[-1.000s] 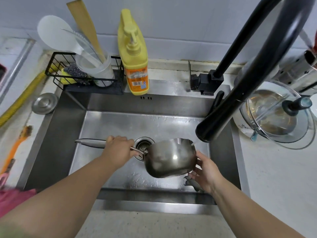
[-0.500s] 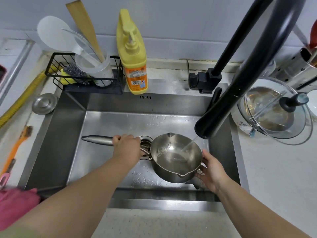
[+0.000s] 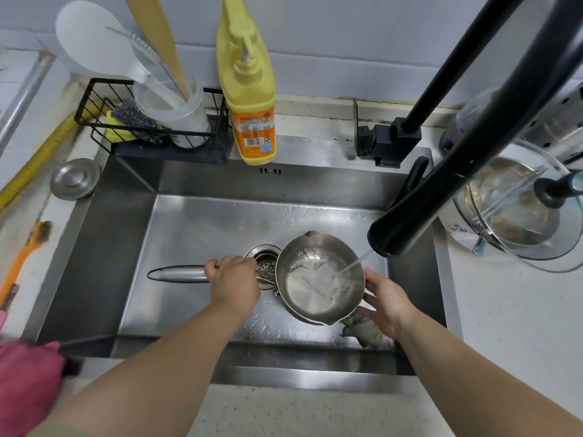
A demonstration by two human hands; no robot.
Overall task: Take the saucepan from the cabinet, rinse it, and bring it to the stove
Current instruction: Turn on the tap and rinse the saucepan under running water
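Gripping the handle [image 3: 178, 274], the left hand [image 3: 235, 280] levels the saucepan [image 3: 318, 279] under the faucet [image 3: 410, 228] stream; right hand [image 3: 386, 298] fingers [image 3: 372, 280] loosely cup its wall.

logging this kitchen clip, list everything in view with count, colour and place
saucepan: 1, steel, over sink, under running water
sink: 1, steel, centre
faucet: 1, black, right
soap bottle: 1, yellow, behind sink
wire caddy: 1, black, back left
utensil cup: 1, translucent white, in caddy
drain stopper: 1, steel, left counter
glass lid: 1, clear, right counter
brush: 1, orange, left
cloth: 1, grey, sink bottom
hands: left on handle, right against pan wall
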